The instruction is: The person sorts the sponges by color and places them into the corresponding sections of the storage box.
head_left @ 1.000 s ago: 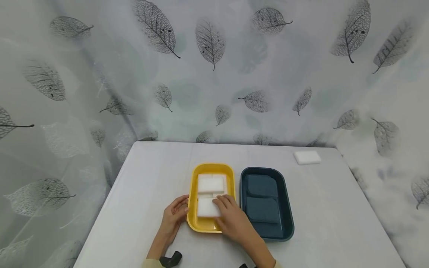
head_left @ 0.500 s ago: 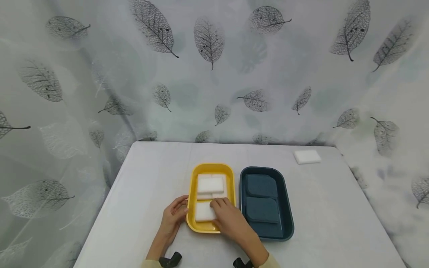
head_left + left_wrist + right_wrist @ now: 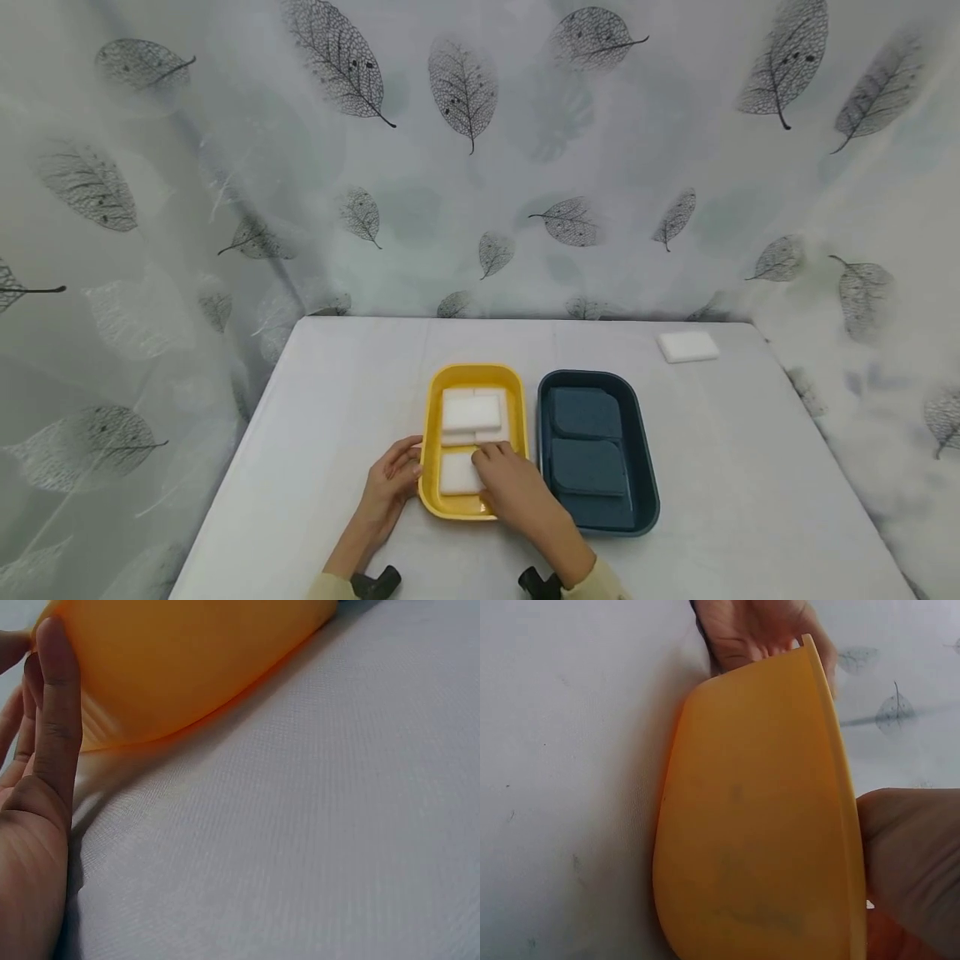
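The yellow tray [image 3: 453, 508] lies on the white table and holds several white sponge blocks. One sponge block [image 3: 471, 412] rests on others in its far half. My left hand [image 3: 390, 483] holds the tray's left side at the rim; in the left wrist view its thumb [image 3: 58, 712] lies along the outer wall. My right hand [image 3: 517, 487] reaches over the right rim and pinches the right end of the near sponge block [image 3: 457, 473], low in the tray. In the right wrist view, the tray wall [image 3: 757, 810] hides the fingertips and that block.
A dark blue tray [image 3: 588, 467] stands close to the right of the yellow one. Far right on the table [image 3: 750, 467] lies a lone white sponge block [image 3: 687, 346]. A leaf-patterned curtain [image 3: 465, 192] hangs behind the table.
My right hand has lowered the near sponge block toward the front of the yellow tray, away from the far blocks. The left hand has stayed at the rim.
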Demonstrator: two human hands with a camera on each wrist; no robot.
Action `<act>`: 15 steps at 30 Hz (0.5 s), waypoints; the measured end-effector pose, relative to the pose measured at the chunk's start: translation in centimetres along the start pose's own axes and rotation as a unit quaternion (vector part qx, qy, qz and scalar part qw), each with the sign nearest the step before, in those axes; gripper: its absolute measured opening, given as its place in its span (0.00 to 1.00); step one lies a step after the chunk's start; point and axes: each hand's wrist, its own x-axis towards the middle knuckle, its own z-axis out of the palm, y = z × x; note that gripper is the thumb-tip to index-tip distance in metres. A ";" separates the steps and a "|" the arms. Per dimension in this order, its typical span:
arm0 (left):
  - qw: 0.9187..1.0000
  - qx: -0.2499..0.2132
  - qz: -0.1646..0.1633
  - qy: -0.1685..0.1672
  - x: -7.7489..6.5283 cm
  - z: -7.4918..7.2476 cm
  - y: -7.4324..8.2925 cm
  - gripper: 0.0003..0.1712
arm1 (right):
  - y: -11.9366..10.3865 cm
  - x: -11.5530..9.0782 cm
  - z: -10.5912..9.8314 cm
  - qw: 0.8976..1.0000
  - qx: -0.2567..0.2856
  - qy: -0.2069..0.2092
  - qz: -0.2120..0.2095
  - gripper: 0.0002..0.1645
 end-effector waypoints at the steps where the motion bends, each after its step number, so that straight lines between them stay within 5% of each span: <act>1: 1.000 0.002 0.000 -0.006 0.1 -0.1 0.0 0.30 | 0.0 0.0 0.0 1.000 0.000 0.001 0.000 0.22; 9: 1.000 -0.004 -0.006 -0.024 0.3 -0.2 0.1 0.29 | 0.5 -0.2 -0.4 0.999 0.040 -0.012 0.002 0.20; 15: 0.999 -0.010 -0.012 -0.032 0.4 -0.3 0.1 0.29 | 1.8 -0.3 -1.9 0.990 0.138 -0.022 -0.015 0.23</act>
